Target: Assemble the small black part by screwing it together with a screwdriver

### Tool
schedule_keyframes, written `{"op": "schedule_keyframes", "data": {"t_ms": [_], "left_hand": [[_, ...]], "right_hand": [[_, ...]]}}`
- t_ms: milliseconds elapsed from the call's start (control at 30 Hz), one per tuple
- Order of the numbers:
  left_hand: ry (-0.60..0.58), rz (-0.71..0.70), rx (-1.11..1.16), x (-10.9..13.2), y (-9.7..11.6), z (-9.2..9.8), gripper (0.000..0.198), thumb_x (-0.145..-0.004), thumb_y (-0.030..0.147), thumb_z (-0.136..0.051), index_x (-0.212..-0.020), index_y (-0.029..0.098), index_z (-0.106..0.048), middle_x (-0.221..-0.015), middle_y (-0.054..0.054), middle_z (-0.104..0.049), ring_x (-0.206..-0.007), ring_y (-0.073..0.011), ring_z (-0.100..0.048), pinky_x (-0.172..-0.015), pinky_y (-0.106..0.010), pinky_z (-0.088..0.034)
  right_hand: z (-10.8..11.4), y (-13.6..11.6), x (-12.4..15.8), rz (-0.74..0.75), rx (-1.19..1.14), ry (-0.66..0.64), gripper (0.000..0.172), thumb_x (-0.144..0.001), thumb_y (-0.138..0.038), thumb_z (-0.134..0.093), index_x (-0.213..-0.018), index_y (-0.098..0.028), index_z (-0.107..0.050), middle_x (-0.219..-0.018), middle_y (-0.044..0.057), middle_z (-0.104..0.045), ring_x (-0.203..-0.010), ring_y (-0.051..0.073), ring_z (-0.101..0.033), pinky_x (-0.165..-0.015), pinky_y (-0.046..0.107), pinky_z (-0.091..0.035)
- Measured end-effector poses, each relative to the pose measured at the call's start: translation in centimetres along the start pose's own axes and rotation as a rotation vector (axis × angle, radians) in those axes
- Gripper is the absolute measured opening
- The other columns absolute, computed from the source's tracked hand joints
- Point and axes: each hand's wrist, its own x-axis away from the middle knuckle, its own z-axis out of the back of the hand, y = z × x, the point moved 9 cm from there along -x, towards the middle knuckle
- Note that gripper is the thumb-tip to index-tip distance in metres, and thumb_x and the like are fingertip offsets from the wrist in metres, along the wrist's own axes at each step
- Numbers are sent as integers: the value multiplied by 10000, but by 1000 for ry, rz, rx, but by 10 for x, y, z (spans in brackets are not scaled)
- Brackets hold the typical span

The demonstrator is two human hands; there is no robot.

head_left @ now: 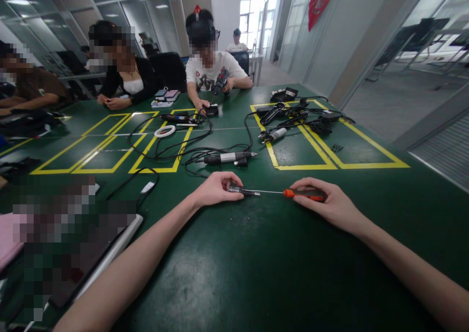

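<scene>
My right hand (326, 200) is wrapped round the orange and black handle of a screwdriver (306, 195). Its thin metal shaft points left toward my left hand (222, 189), which pinches a small grey and black metal tool part (244, 190) just above the green table. The shaft's tip meets or passes behind that part; I cannot tell which. Two tiny screw-like bits (248, 219) lie on the table below. Beyond my left hand rests a silver and black corded power tool (229, 158), lying on its side.
Across the table a person (216, 73) in a white shirt holds a drill (221, 81). Black cables and tools (289, 114) lie among yellow tape markings. A white ring (164, 131) sits at centre left. Devices with a white edge (113, 254) lie at near left, beside my left forearm.
</scene>
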Motion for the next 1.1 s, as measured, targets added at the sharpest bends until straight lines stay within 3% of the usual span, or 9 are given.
{"op": "schedule_keyframes", "data": {"t_ms": [100,167,267,333,633,800,900,1000,1100], "left_hand": [[4,-1,-6,0,1,0,370,-692,381,-829,-937,130,-713,-671,35,-579,-590,-90,-480,-554,-208,-325],[0,2,-3,0,1,-1,370,-692,380,-822,-939,129,-710,-669,37,-574,-590,-89,-475,-559,-210,-321],[0,13,-1,0,1,-1,372,-688,381,-822,-939,131,-709,-680,34,-582,-593,-87,-466,-564,-212,-316],[6,21,-4,0,1,0,376,-680,381,-829,-937,134,-709,-678,36,-576,-596,-88,-462,-566,-213,-312],[4,23,11,1,1,0,370,-678,381,-839,-925,138,-709,-673,43,-571,-593,-85,-463,-566,-212,-321],[7,28,-3,1,0,0,381,-679,390,-841,-935,137,-714,-666,41,-565,-595,-90,-469,-561,-213,-315],[7,30,-6,1,0,0,386,-680,395,-843,-936,137,-714,-662,43,-562,-592,-90,-465,-556,-212,-307],[7,27,-5,1,0,1,384,-682,394,-844,-935,136,-712,-662,46,-558,-586,-85,-448,-553,-211,-299],[3,24,1,1,-1,0,390,-687,399,-842,-940,132,-712,-659,47,-554,-581,-81,-438,-552,-210,-296]], "right_hand": [[-1,-3,0,8,-9,-3,492,-750,-692,-774,-909,-227,-759,-949,88,-782,-815,260,-731,-763,388,-613],[-2,-2,0,-1,-4,-7,504,-793,-715,-713,-899,-224,-755,-856,73,-756,-719,225,-691,-655,350,-582],[-7,5,1,-67,-29,-52,565,-870,-747,-588,-940,-209,-743,-614,12,-621,-516,158,-543,-477,285,-444],[-9,9,2,-98,-51,-79,572,-889,-740,-565,-962,-199,-737,-542,-21,-542,-459,135,-469,-441,268,-383],[-3,6,-1,3,5,-10,340,-775,-512,-779,-966,-233,-756,-819,38,-724,-679,200,-645,-646,330,-534],[-13,11,1,-80,-81,-85,514,-885,-685,-598,-958,-196,-739,-567,-8,-588,-465,136,-488,-472,276,-398],[-17,12,2,-128,-104,-124,586,-888,-740,-554,-958,-185,-729,-484,-38,-509,-415,121,-419,-441,268,-340],[-12,8,1,-92,-78,-82,521,-838,-697,-664,-958,-195,-741,-568,-14,-581,-489,141,-497,-485,283,-405],[-7,5,0,-54,-67,-33,477,-766,-629,-775,-981,-204,-752,-775,49,-719,-660,195,-640,-619,327,-518]]}}
